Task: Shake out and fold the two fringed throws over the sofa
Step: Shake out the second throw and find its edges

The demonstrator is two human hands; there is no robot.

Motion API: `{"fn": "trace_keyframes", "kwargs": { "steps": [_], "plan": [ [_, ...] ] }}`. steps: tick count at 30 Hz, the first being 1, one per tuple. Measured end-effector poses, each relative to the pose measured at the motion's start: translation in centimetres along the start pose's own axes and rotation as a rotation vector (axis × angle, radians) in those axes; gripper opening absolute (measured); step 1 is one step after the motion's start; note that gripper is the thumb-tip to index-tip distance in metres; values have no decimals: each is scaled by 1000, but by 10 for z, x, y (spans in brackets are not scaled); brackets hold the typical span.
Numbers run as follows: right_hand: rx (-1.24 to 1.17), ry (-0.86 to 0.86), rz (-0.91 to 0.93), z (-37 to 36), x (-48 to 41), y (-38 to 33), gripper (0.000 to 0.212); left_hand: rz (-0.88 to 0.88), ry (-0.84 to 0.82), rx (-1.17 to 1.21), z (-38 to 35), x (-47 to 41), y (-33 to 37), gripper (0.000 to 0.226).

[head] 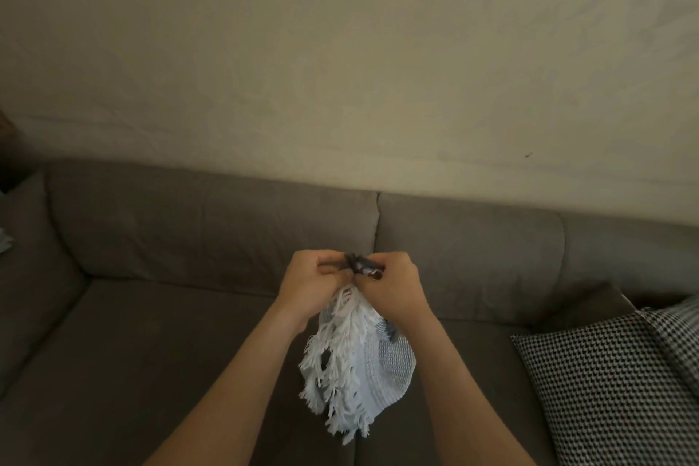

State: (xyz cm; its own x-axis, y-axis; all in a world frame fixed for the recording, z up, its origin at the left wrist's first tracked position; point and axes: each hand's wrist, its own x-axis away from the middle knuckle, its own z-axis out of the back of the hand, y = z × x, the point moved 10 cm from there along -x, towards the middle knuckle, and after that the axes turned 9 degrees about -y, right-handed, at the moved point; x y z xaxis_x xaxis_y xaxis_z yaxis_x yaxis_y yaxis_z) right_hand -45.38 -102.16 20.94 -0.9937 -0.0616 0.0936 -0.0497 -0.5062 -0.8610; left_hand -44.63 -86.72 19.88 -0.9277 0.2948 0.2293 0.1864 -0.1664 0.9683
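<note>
Sofa of grey-brown fabric spans the lower half of the head view, its left arm curving forward and a seam splitting the backrest near the middle. Plain beige wall rises behind it.

Far left edge, on the sofa arm: small scrap of pale blue-grey cloth, mostly cut off by the frame; cannot tell what it is.

Centre, both bare forearms reach in from the bottom edge and meet above the seat, in front of the backrest seam. Left hand has its fingers curled tight, pinching the gathered top of a white and pale blue woven throw with long white fringe. Right hand is just beside it, knuckles almost touching, fingers likewise curled round the same bunched edge. A tuft of dark grey strands shows between the two sets of fingertips.

The throw hangs down from that double grip in a narrow bundle between the wrists, fringe tumbling down its left side, the ribbed blue-grey weave visible on its right. Whether its lower end touches the seat cannot be told.

Right: black-and-white houndstooth cushion lies on the seat near the frame's corner, well apart from the throw.
</note>
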Motion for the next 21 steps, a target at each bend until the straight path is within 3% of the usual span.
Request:
{"fn": "trace_keyframes", "kwargs": {
  "steps": [6,11,15,21],
  "plan": [
    [-7,-122,36,-6,2,-5,11,-30,-66,-40,-6,2,3,27],
    [-183,-50,-69,0,6,1,43,-62,-46,-159,-4,2,1,41],
    [-166,47,-88,2,6,10,21,-84,-68,-185,-9,6,7,45],
    [-435,-47,-106,-8,8,26,21,-52,43,-104,2,8,1,28]
  ]
}}
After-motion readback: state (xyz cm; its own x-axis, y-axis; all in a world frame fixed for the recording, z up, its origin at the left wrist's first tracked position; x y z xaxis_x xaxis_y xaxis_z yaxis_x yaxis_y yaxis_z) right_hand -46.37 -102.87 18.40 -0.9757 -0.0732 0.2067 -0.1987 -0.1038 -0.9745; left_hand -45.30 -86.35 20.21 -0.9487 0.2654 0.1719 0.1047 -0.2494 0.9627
